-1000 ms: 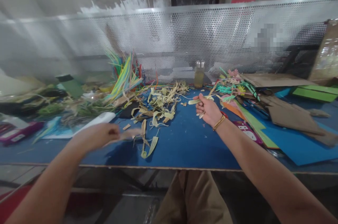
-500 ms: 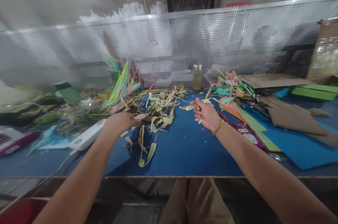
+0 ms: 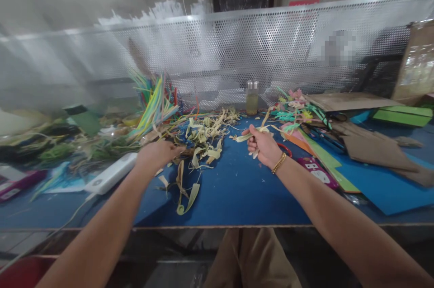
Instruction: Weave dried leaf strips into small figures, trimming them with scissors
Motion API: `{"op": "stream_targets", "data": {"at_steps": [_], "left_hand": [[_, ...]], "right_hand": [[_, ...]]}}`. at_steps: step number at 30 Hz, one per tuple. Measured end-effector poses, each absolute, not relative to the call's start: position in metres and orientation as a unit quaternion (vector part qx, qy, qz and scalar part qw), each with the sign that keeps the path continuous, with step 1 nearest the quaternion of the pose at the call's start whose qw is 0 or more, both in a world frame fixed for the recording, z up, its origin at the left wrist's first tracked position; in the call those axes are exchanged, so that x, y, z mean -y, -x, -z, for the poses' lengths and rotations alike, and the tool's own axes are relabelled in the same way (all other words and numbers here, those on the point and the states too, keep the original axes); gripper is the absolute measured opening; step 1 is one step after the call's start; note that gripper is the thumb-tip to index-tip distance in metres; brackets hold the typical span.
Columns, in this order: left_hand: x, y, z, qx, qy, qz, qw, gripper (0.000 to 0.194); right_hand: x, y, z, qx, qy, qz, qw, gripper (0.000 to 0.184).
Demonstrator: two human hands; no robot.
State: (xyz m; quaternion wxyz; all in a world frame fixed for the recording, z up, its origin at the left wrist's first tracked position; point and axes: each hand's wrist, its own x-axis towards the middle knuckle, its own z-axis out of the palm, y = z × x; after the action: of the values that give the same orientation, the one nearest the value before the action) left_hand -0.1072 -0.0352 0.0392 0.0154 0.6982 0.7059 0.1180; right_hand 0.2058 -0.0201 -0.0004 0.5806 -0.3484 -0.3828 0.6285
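Observation:
My right hand (image 3: pixel 262 144), with a gold-coloured bracelet on the wrist, is closed around pale yellow dried leaf strips (image 3: pixel 243 138). Their ends stick out to the left of the thumb and above the fingers. Over the left edge of a tangled pile of similar dried strips (image 3: pixel 206 132) reaches my left hand (image 3: pixel 160 154). Its fingers are drawn together at the tips; what they grip, if anything, is too blurred to make out. A few curled strips (image 3: pixel 193 195) lie loose on the blue tabletop (image 3: pixel 233 188), in front of the pile.
Behind my left hand stands a bundle of coloured pipe cleaners (image 3: pixel 156 107). A white power strip (image 3: pixel 111 173) lies at left. A glass bottle (image 3: pixel 252 99) stands by the perforated metal panel (image 3: pixel 224 57). Red-handled scissors (image 3: pixel 285 149), coloured paper (image 3: pixel 373 184) and brown cardboard (image 3: pixel 376 148) are right.
My left hand has shifted slightly right into the pile, and the pale pinkish piece at its fingertips no longer shows. The right hand keeps its hold on the strips, nearly still.

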Motion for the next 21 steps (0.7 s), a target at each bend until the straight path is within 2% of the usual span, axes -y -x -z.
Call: {"op": "stream_targets", "data": {"at_steps": [2,5,8,11,13,16,19,21], "left_hand": [[0.036,0.100,-0.027,-0.725,-0.685,-0.059,-0.027,0.049],[0.036,0.086,-0.022,-0.669,-0.720,-0.119,-0.145,0.040],[0.030,0.067,-0.021,-0.534,-0.820,-0.153,-0.141,0.028],[0.018,0.049,-0.015,-0.420,-0.896,-0.125,-0.069,0.024],[0.009,0.044,-0.012,-0.404,-0.905,-0.134,-0.018,0.018],[-0.002,0.046,-0.018,-0.496,-0.811,-0.299,0.082,0.009],[-0.008,0.049,-0.037,-0.539,-0.592,-0.511,0.314,0.010],[-0.007,0.046,-0.047,-0.497,-0.473,-0.551,0.476,0.007]], "right_hand": [[0.020,-0.204,0.000,0.380,0.370,-0.609,0.589,0.034],[0.020,-0.202,0.000,0.387,0.400,-0.577,0.598,0.043],[0.021,-0.200,0.001,0.388,0.395,-0.583,0.594,0.046],[0.022,-0.199,0.001,0.373,0.394,-0.603,0.585,0.043],[0.023,-0.199,0.000,0.363,0.397,-0.611,0.581,0.041],[0.023,-0.199,-0.002,0.355,0.406,-0.611,0.579,0.038],[0.022,-0.199,-0.002,0.356,0.414,-0.606,0.579,0.037],[0.022,-0.198,0.000,0.372,0.410,-0.601,0.576,0.036]]}}
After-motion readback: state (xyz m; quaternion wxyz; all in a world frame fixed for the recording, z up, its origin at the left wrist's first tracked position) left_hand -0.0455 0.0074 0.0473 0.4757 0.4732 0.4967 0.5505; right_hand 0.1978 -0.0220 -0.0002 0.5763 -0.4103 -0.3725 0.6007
